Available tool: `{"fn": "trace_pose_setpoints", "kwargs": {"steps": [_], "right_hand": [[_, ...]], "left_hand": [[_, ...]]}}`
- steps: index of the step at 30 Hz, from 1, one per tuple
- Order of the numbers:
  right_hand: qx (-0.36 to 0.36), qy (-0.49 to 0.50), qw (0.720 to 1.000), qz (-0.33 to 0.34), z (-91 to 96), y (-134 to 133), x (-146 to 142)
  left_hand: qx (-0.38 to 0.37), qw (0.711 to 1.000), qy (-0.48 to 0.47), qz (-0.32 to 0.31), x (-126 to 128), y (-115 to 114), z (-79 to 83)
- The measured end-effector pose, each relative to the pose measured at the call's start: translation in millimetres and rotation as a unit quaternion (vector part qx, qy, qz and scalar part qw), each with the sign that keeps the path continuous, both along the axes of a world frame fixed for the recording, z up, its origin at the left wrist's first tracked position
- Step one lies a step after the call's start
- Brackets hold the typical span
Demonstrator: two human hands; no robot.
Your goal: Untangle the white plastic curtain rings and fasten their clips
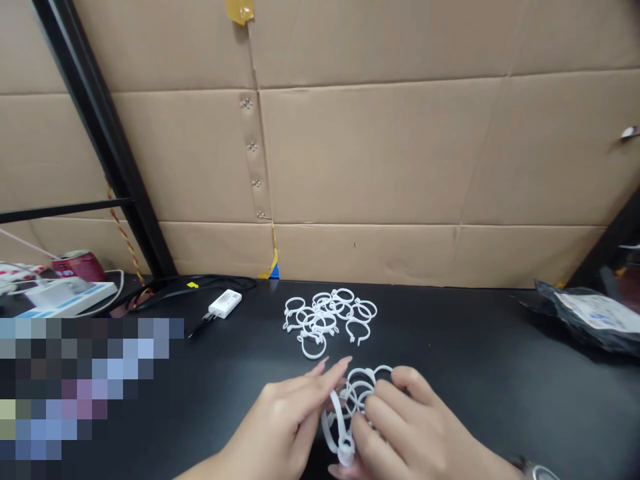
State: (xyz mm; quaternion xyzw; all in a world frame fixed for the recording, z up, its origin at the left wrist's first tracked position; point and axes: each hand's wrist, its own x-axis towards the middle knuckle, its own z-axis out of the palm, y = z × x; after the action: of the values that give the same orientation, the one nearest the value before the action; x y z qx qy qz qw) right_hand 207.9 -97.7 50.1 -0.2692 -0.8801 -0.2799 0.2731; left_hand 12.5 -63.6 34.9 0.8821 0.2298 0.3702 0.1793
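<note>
Between my two hands a white plastic curtain ring (341, 420) is tilted on edge, its small eyelet end pointing down toward me. My left hand (293, 410) grips it from the left, with the fingers long and close together and the thumb hidden. On the other side, my right hand (407, 420) pinches near the eyelet end with curled fingers, its thumb below. Several more curtain rings (361, 377) lie just behind and between the hands, partly covered by them. Farther back sits a loose pile of the same white rings (320, 320).
A white power adapter (225, 303) with a black cable lies at back left. Beyond it are a power strip (70, 300) and a red can (79, 267). At right is a black plastic parcel (590, 317). A cardboard wall (360, 153) closes off the black table's back.
</note>
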Motion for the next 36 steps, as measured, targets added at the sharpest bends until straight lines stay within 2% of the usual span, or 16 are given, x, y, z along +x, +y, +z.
{"fn": "trace_pose_setpoints", "kwargs": {"steps": [3,7,12,15,17,20,29,33,36], "right_hand": [[0.023,-0.049,0.999,0.001,-1.9,-3,-2],[0.012,-0.049,0.999,0.009,1.7,-6,1],[-0.097,0.080,0.992,0.003,6.6,-4,8],[-0.179,0.147,0.973,0.010,9.6,-5,12],[-0.206,0.159,0.965,0.017,10.5,-5,13],[-0.205,0.133,0.969,0.025,7.9,-3,12],[-0.138,0.034,0.990,0.002,-0.7,3,9],[-0.172,0.038,0.984,0.003,-2.3,5,11],[-0.209,0.063,0.976,0.007,-0.6,5,13]], "left_hand": [[0.037,0.999,0.027,-0.017,-1,1,-4.4],[-0.001,1.000,0.019,-0.021,2,-1,-4.1],[-0.078,0.997,0.001,-0.011,0,-4,11.4],[-0.067,0.997,0.007,-0.027,-4,-3,15.4],[-0.040,0.998,0.020,-0.039,-5,-1,13.1],[-0.016,0.999,0.030,-0.034,-4,0,7.4],[0.062,0.997,0.041,-0.006,3,-2,-0.6],[0.069,0.997,0.030,-0.007,3,-2,-2.7],[0.024,1.000,-0.001,0.010,2,-3,0.9]]}}
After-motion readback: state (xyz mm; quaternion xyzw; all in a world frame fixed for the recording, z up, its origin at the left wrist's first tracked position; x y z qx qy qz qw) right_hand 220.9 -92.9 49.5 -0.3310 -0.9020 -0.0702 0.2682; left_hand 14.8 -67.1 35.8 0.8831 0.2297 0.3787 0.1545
